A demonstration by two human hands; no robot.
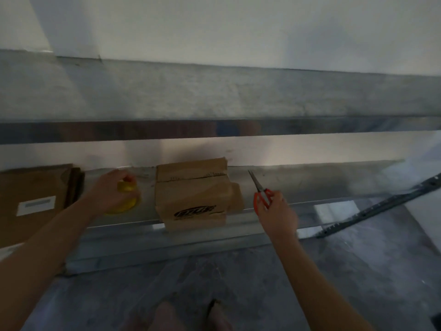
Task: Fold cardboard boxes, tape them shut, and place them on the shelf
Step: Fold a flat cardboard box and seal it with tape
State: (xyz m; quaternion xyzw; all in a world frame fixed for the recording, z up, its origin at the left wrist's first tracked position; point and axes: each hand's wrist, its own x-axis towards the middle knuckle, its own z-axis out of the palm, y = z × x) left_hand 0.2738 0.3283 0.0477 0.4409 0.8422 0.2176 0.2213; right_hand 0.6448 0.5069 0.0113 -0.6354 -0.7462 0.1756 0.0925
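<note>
Cardboard box [191,194] is seen at centre frame, set on the lower metal shelf [310,185], its printed front face at or slightly past the shelf's front lip. The top flaps are folded down, and the seam between them runs left-right across the frame. Whether tape is already on the seam cannot be told because of blur and dim light.

Left hand [109,189] is at centre left, fingers curled over a yellow tape roll [126,197] that rests on or just above the shelf; contact with the shelf cannot be told. The roll is just beside the box's left wall, not touching it.

Right hand [276,211] is at centre right, fingers gripping the orange handles of scissors [260,192], blades pointed up and toward the back wall. The scissors are near the box's right flap, apart from it.

The box lies between the two hands, to the right of the left fingers and to the left of the right fingers. The tape hand is judged slightly nearer. If taping is next, the roll would need to be carried right, along the seam's long axis.

A flat cardboard stack [35,187] with a white label is noted at far left on the same shelf. A black slotted rail [381,211] is seen leaning at the right.
</note>
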